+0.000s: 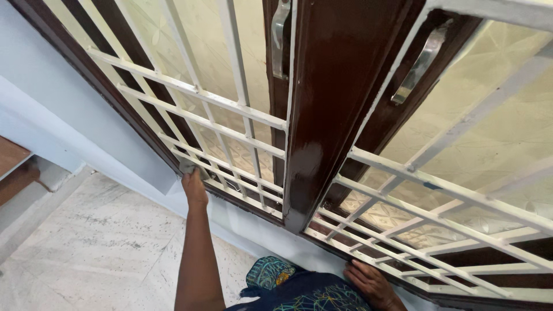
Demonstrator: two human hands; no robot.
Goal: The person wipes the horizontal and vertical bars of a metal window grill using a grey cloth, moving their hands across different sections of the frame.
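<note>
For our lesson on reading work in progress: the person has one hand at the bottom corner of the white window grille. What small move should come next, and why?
Probably slide the left hand, which presses a small grey cloth into the bottom corner of the white grille, rightward along the lowest bar. The cloth sits at that bar's left end, and the right hand rests on the sill, seemingly as a brace.

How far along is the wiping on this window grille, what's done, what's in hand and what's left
Hard to call any part finished: the white grille shows no clear wiped area. In hand: the left hand presses a small grey cloth at the grille's lower left corner, while the right hand rests on the bottom frame. The right grille panel shows a dark mark.
</note>
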